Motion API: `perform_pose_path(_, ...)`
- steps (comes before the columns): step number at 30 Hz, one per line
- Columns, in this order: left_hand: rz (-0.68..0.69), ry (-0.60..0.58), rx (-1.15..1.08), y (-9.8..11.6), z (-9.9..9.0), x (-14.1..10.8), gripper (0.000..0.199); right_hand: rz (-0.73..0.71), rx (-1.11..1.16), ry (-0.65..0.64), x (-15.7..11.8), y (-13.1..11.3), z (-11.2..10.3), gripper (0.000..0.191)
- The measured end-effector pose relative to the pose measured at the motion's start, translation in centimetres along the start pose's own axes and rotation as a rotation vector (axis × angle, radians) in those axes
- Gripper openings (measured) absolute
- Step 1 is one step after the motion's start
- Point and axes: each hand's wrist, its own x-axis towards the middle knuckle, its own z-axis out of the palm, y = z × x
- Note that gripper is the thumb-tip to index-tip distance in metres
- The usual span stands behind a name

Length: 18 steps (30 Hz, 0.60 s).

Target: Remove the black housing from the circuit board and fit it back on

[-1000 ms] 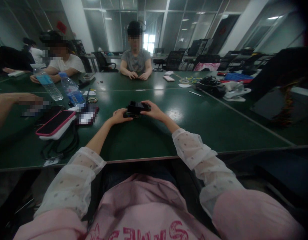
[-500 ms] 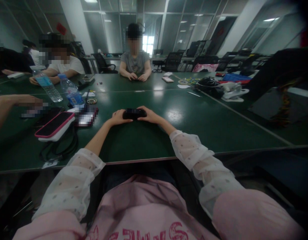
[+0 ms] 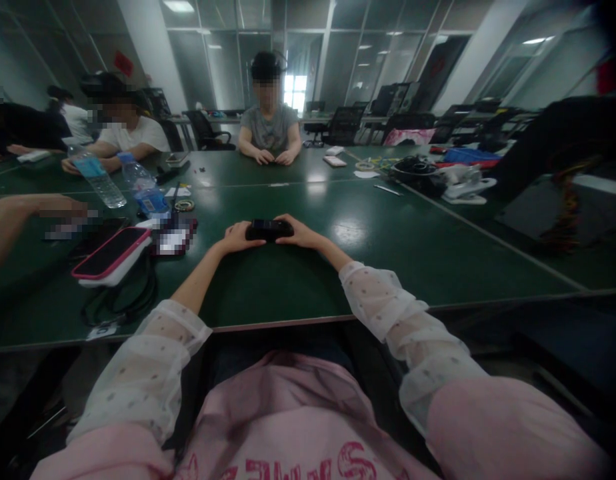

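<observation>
A small black device (image 3: 270, 230) with a dark glossy face is on the green table (image 3: 278, 287), straight ahead of me. My left hand (image 3: 238, 238) grips its left end, thumb along the near side. On its right end my right hand (image 3: 299, 233) is closed, with the thumb also on the near side. The far sides of the device and some fingertips are hidden.
Left of my arm lie a pink-rimmed phone (image 3: 113, 253), black cables (image 3: 123, 303) and two plastic bottles (image 3: 147, 190). Another person's hand (image 3: 63, 205) is at the far left. A person (image 3: 269, 130) sits opposite. Headphones (image 3: 417, 168) lie at the right back.
</observation>
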Motion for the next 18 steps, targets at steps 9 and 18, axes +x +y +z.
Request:
perform_pose_path(9, 0.018, 0.010, 0.020, 0.04, 0.04, -0.01, 0.074, 0.009, 0.013, 0.003, -0.02, -0.36, 0.00, 0.061)
perform_pose_path(18, 0.013, 0.016, 0.021, -0.04, 0.24, 0.09, 0.076, 0.017, 0.016, 0.000, -0.11, -0.69, -0.03, 0.060)
